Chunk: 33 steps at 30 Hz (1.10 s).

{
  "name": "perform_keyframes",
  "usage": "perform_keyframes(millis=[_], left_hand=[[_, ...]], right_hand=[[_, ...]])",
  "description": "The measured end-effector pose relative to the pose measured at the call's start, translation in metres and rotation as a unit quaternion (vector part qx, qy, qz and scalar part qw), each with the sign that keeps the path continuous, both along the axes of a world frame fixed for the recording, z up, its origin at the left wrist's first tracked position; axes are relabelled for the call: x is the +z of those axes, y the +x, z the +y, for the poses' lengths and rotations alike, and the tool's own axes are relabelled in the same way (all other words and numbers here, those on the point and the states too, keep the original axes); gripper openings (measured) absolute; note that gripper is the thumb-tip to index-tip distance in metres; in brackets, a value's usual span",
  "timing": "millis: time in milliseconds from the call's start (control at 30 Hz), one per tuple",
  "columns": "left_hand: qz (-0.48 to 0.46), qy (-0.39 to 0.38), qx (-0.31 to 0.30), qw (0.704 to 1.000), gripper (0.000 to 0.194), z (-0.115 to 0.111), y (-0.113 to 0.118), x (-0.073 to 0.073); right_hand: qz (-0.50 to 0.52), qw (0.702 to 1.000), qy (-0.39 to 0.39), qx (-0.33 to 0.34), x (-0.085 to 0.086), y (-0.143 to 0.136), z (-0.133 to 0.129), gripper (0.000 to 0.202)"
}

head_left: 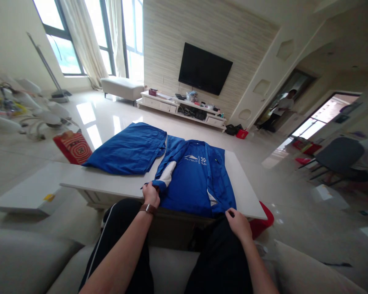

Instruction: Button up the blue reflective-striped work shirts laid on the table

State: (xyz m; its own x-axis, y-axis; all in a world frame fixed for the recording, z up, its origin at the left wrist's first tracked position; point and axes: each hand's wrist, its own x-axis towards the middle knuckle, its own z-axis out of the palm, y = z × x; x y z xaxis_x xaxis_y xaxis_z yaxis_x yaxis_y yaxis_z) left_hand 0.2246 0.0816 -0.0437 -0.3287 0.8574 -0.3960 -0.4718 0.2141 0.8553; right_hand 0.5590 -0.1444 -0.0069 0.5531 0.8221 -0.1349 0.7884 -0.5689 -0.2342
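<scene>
White table [245, 183], red bag [72, 148], blue jacket [187, 183], left hand [151, 196] clamped on cuff [162, 185], right hand [239, 223] on hem [214, 213]

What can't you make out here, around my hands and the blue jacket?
Jacket underside: head view, hidden by its upper layer.
Whether the right hand pinches fabric: head view, its curled fingers hide it.
Red object's full shape: head view, partly behind the table.
Cabinet items: head view, too small.
Far-left clutter: head view, blurred.
</scene>
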Motion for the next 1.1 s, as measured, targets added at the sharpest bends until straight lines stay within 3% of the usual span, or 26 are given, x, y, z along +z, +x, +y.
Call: perform_keyframes(millis=[133, 300, 367, 433, 500, 567, 700, 767, 900, 1000, 1100], left_hand=[[-0.005, -0.027, -0.092, 0.995, 0.020, -0.007, 0.002, 0.004], [0.025, 0.004, -0.241, 0.970, 0.017, -0.021, 0.009, 0.013], [0.074, 0.048, -0.253, 0.963, 0.011, -0.024, 0.010, 0.017], [0.179, 0.124, -0.233, 0.948, 0.005, -0.026, 0.008, 0.022], [0.307, 0.197, -0.217, 0.905, 0.007, -0.028, 0.003, 0.025], [0.418, 0.219, -0.248, 0.846, 0.013, -0.030, -0.001, 0.025], [0.585, 0.095, -0.434, 0.678, 0.030, -0.035, -0.001, 0.013], [0.614, 0.036, -0.485, 0.622, 0.034, -0.037, 0.004, 0.005], [0.640, 0.016, -0.500, 0.584, 0.038, -0.039, 0.013, -0.002], [0.655, 0.019, -0.504, 0.562, 0.045, -0.040, 0.014, -0.004], [0.666, 0.023, -0.510, 0.544, 0.050, -0.040, 0.012, -0.007]], right_hand=[[-0.002, 1.000, -0.003, -0.004, -0.002, 0.002, -0.002, 0.035], [0.010, 1.000, 0.002, -0.012, -0.006, 0.006, -0.003, 0.035], [0.022, 0.999, 0.031, -0.010, -0.010, 0.011, 0.001, 0.032], [0.063, 0.995, 0.081, -0.003, -0.013, 0.020, 0.008, 0.028], [0.132, 0.984, 0.123, -0.009, -0.017, 0.031, 0.017, 0.030], [0.191, 0.972, 0.131, -0.028, -0.022, 0.040, 0.027, 0.036], [0.238, 0.966, 0.090, -0.040, -0.033, 0.049, 0.045, 0.046], [0.248, 0.966, 0.066, -0.035, -0.038, 0.049, 0.052, 0.050], [0.256, 0.966, 0.001, -0.016, -0.044, 0.049, 0.063, 0.062], [0.260, 0.965, -0.044, 0.001, -0.046, 0.050, 0.068, 0.084], [0.205, 0.963, -0.152, 0.082, -0.046, 0.052, 0.073, 0.101]])
